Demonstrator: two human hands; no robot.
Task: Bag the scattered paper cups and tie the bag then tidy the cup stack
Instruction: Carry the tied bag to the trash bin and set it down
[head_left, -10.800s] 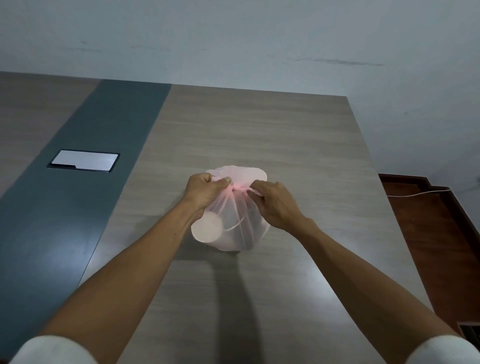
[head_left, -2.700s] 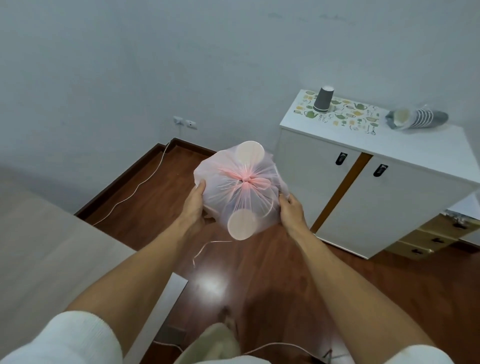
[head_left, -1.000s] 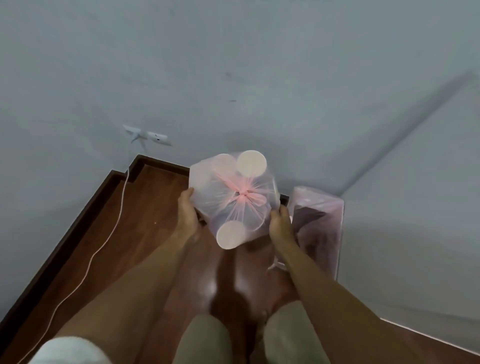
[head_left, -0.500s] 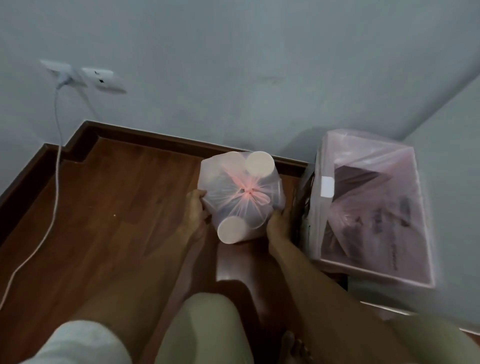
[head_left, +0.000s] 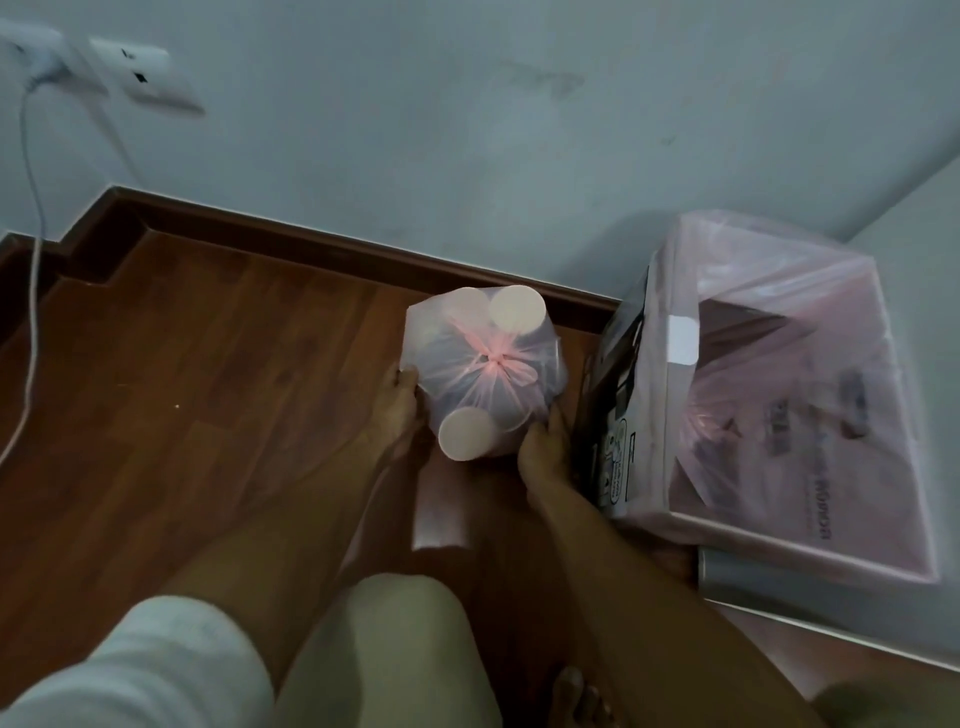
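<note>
A translucent pink bag (head_left: 485, 374) full of white paper cups is tied in a knot on top. It hangs low over the wooden floor, just left of a bin. My left hand (head_left: 400, 402) holds its left side, fingers curled against the plastic. My right hand (head_left: 545, 447) grips its lower right side. Cup bottoms press against the plastic at the top and the front of the bag. No cup stack is in sight.
A cardboard box bin (head_left: 649, 395) lined with a pink bag stands open at the right, beside a white cabinet side (head_left: 919, 218). The grey wall and dark skirting (head_left: 322, 244) run behind. A wall socket (head_left: 140, 73) and its white cable (head_left: 31, 218) are at left. My knee (head_left: 395, 634) is below.
I have carried the tied bag from the table across the room to the bin. Over the last second it has sunk lower toward the floor, and the view has tilted down.
</note>
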